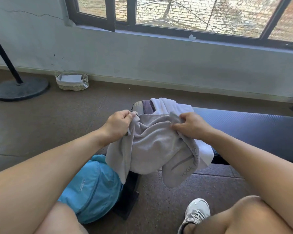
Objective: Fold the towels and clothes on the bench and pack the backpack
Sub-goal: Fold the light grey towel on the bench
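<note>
A: Nearest, we note the blue nylon backpack (91, 188) on the floor, unpacked.

B: Above it, our left hand (118, 123) and right hand (191, 125) each pinch a corner of the limp grey terry towel (152, 149). We judge folding just begun; next, align the edges.

A: Beyond, white and purple cloth (166, 105) lies on the padded bench (254, 127).

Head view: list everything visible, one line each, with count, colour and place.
Towel: one, grey, held up over the bench end.
Towel: one, white, on the bench.
Garment: one, purple, on the bench beside the white towel.
Bench: one, dark blue, right.
Backpack: one, light blue, on the floor.
Basket: one, pale wicker, by the wall.
Stand base: one, black, far left.
Shoe: one, white, bottom.
Left hand: grips towel.
Right hand: grips towel.
</note>
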